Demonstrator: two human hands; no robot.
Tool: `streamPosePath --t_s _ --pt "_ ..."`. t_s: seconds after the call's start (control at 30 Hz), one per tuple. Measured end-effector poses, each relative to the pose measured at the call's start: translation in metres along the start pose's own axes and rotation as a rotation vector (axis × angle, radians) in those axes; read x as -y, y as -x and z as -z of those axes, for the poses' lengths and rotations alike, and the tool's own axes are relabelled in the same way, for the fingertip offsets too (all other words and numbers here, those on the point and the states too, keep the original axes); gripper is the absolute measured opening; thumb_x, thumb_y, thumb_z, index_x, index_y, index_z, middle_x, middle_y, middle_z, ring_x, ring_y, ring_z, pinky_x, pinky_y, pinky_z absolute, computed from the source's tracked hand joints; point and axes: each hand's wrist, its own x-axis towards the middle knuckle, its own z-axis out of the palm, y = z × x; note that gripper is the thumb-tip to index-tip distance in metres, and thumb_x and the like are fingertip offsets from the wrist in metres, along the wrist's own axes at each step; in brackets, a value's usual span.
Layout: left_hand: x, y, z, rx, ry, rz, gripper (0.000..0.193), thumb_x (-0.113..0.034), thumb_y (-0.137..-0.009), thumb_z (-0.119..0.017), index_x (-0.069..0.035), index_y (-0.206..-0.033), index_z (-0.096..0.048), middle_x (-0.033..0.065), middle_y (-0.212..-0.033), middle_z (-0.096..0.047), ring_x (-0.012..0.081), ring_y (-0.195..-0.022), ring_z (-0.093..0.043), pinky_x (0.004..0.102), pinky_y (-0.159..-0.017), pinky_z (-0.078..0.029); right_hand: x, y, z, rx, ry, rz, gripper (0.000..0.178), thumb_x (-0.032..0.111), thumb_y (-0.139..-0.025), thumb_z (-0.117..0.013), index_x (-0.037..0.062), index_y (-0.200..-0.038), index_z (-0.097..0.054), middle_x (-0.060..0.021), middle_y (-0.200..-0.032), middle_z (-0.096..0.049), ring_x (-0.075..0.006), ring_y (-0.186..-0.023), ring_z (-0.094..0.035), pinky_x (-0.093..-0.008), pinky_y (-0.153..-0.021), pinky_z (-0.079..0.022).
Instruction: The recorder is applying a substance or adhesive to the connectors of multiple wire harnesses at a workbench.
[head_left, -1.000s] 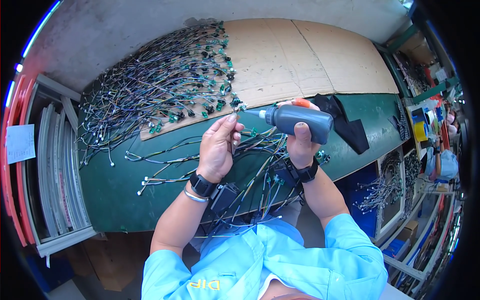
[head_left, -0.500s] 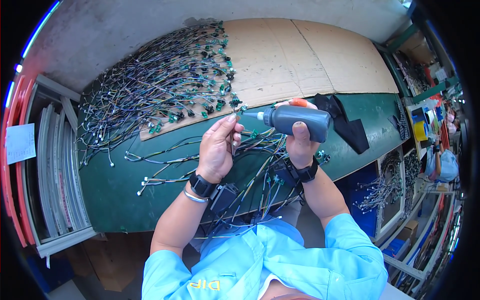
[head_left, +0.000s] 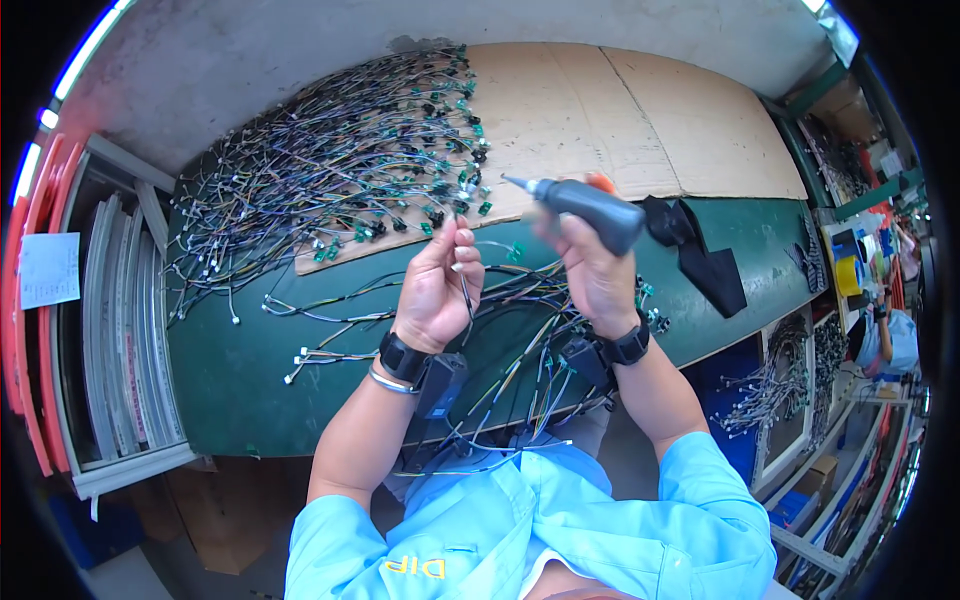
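Note:
My right hand (head_left: pixel 600 285) is wrapped around a dark grey squeeze bottle (head_left: pixel 600 215). The bottle is tilted, its pale, narrow nozzle pointing up and left, apart from my left hand. Thumb and fingers of my left hand (head_left: pixel 432 300) pinch a thin cable (head_left: pixel 467 290); its end at the fingertips is too small to make out. Close to those fingers is a small green connector (head_left: pixel 515 252) on a light wire. Loose cables (head_left: pixel 510 295) with small connectors lie across the green table (head_left: pixel 240 380) beneath both hands and hang over its near edge.
A dense heap of cables (head_left: pixel 330 170) with green and black connectors covers the left part of the cardboard sheet (head_left: pixel 620 120). Black cloth (head_left: pixel 710 265) lies to the right of the bottle. At the left stands a rack of panels (head_left: pixel 120 330). Another person (head_left: pixel 890 340) is at the far right.
My right hand has drawn the bottle up and away from my left fingertips, and its nozzle now tilts upward. My left hand keeps its pinch on the cable. The whole view has shifted slightly.

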Motion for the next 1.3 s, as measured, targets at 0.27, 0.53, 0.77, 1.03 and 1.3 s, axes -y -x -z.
streamPosePath --t_s 0.27,0.53,0.77,1.03,1.3 --pt "0.009 -0.002 -0.003 -0.029 -0.071 -0.14 0.016 -0.019 -0.091 -0.053 -0.005 -0.098 -0.056 0.0017 -0.085 -0.057 0.0049 -0.054 -0.044 0.0164 -0.046 -0.036 -0.012 0.002 0.002 0.096 0.096 -0.043 0.066 -0.012 -0.072 -0.063 0.006 -0.128 -0.034 -0.0122 -0.121 -0.049 -0.023 -0.099 -0.057 -0.0313 -0.086 -0.048" --pt "0.03 0.003 -0.005 -0.058 -0.53 -0.004 0.013 -0.015 -0.088 -0.058 -0.006 -0.096 -0.059 0.0025 -0.087 -0.061 0.0027 -0.047 -0.036 0.0163 -0.042 -0.026 0.0 0.0 0.001 0.079 0.132 0.037 0.064 -0.012 -0.073 -0.063 0.0037 -0.128 -0.033 -0.0131 -0.119 -0.05 -0.023 -0.1 -0.057 -0.0319 -0.087 -0.047" --pt "0.036 0.002 -0.006 -0.099 -0.633 -0.03 0.014 -0.011 -0.085 -0.062 -0.006 -0.097 -0.059 0.0024 -0.084 -0.061 0.0033 -0.048 -0.037 0.0169 -0.043 -0.027 -0.001 -0.003 -0.002 0.042 0.128 0.025 0.065 -0.014 -0.073 -0.061 0.0038 -0.128 -0.033 -0.0138 -0.118 -0.05 -0.0233 -0.099 -0.058 -0.0327 -0.087 -0.048" --pt "0.029 -0.002 0.003 -0.106 -0.27 -0.148 0.015 -0.013 -0.085 -0.062 -0.01 -0.099 -0.057 0.0026 -0.087 -0.059 0.005 -0.056 -0.042 0.0179 -0.047 -0.032 0.005 0.006 0.005 0.111 0.071 0.403 0.059 0.014 -0.079 -0.066 0.0044 -0.127 -0.034 -0.0173 -0.117 -0.05 -0.0255 -0.092 -0.06 -0.0343 -0.085 -0.049" --pt "0.032 -0.001 0.003 0.063 -0.3 -0.051 0.013 -0.017 -0.087 -0.06 -0.011 -0.098 -0.057 0.002 -0.087 -0.058 0.0051 -0.058 -0.043 0.0173 -0.048 -0.033 0.003 0.008 0.003 0.147 0.089 0.291 0.056 0.014 -0.079 -0.066 0.0081 -0.126 -0.036 -0.0174 -0.12 -0.049 -0.0261 -0.096 -0.059 -0.0368 -0.084 -0.05"
